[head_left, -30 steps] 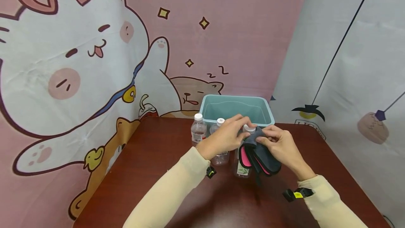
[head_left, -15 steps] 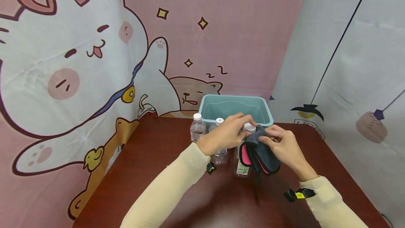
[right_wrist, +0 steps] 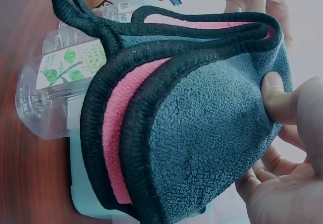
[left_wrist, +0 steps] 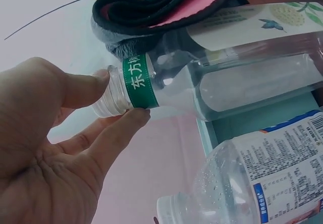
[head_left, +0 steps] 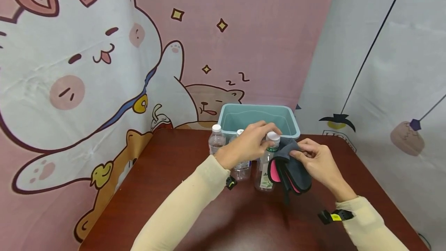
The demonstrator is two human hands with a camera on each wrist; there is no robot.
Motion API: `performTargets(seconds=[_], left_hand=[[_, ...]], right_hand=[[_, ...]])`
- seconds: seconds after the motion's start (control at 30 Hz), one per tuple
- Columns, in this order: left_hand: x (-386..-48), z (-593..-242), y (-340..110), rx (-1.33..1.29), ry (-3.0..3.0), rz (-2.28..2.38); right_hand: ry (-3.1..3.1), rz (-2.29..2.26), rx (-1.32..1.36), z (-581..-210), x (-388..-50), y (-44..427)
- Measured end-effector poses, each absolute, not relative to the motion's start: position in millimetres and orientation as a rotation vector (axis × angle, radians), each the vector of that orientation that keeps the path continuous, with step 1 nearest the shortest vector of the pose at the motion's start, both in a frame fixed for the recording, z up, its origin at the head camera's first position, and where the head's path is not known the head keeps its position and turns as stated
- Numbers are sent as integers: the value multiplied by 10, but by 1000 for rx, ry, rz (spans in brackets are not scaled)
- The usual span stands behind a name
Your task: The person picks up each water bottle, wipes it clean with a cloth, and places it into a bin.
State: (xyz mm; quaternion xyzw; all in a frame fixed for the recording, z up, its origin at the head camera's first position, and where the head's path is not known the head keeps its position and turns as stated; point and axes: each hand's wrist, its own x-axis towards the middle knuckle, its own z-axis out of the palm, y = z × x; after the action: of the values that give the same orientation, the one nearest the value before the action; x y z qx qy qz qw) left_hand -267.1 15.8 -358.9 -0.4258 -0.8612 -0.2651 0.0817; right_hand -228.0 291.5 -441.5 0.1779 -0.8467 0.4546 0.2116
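Note:
My left hand (head_left: 249, 142) pinches a clear plastic bottle (head_left: 265, 167) by its white capped neck, thumb on one side and fingers on the other. In the left wrist view the green band (left_wrist: 140, 82) around that neck shows. The bottle stands upright on the table. Just right of it, my right hand (head_left: 318, 162) pinches the upper edge of a folded blue-grey cleaning cloth (right_wrist: 207, 128) with pink inner layers, black trim and a black hanging loop (right_wrist: 75, 9). The cloth hangs beside the bottle, partly covering it in the head view.
Two more clear bottles with white caps stand to the left, one behind my left forearm (head_left: 240, 172) and one farther left (head_left: 216, 140). A light blue plastic bin (head_left: 259, 107) is behind them on the brown table (head_left: 156, 189). A cartoon-printed curtain (head_left: 271, 42) hangs behind.
My right hand has shifted slightly right with the cloth, which has come away from the bottle's neck. The cap and green band show more now, and my left fingers are on the neck.

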Motion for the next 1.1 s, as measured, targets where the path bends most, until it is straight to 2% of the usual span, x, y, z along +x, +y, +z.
performTargets(seconds=[0.6,1.1], left_hand=[[-2638,-3349,116,-1202,-2413,-903],[-2819,-2725,-56,-1028,-2143,-980]], right_hand=[[-2367,1244,461,-4496,-2232,3046],[-2386,1247,434,-4582,-2283,3184]])
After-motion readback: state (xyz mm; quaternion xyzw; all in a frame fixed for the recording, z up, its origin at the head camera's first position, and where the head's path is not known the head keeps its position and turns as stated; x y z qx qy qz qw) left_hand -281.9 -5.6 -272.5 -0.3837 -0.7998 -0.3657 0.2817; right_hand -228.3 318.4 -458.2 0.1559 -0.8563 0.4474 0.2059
